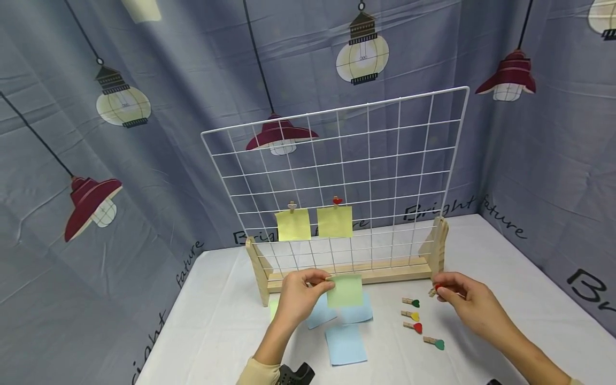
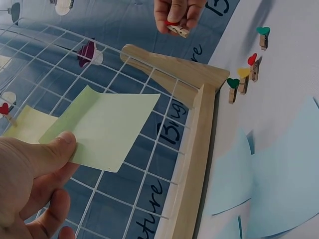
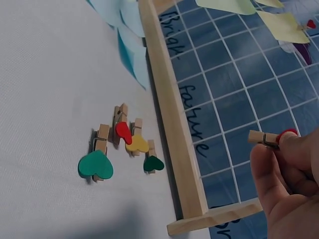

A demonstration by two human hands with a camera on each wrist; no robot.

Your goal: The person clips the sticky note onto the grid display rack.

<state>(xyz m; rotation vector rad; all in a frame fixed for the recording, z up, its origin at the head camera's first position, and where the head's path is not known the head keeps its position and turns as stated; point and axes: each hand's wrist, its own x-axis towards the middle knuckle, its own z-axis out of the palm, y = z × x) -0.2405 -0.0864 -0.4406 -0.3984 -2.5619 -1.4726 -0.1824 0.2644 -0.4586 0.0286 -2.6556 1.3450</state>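
Note:
My left hand [image 1: 299, 299] pinches a pale green sticky note [image 1: 347, 291] by its edge between thumb and fingers, in front of the lower part of a white wire grid [image 2: 130, 204]. To the right, my right hand [image 1: 474, 305] holds a small wooden clothespin [image 3: 263, 138] with a red heart, its bare wooden end pointing out from the fingertips. That hand is near the grid stand's right wooden foot [image 1: 438, 246]. Two yellow sticky notes hang on the grid: the left note [image 1: 293, 225] under a pale heart clothespin [image 1: 292, 206], the right note [image 1: 335, 223] under a red one [image 1: 337, 200].
Several heart clothespins lie on the white table right of centre: dark green [image 1: 411, 302], yellow [image 1: 411, 315], red [image 1: 413, 326] and green [image 1: 434, 343]. Blue sticky notes [image 1: 346, 346] lie below the left hand's note. A patterned curtain [image 1: 173, 182] hangs behind the table.

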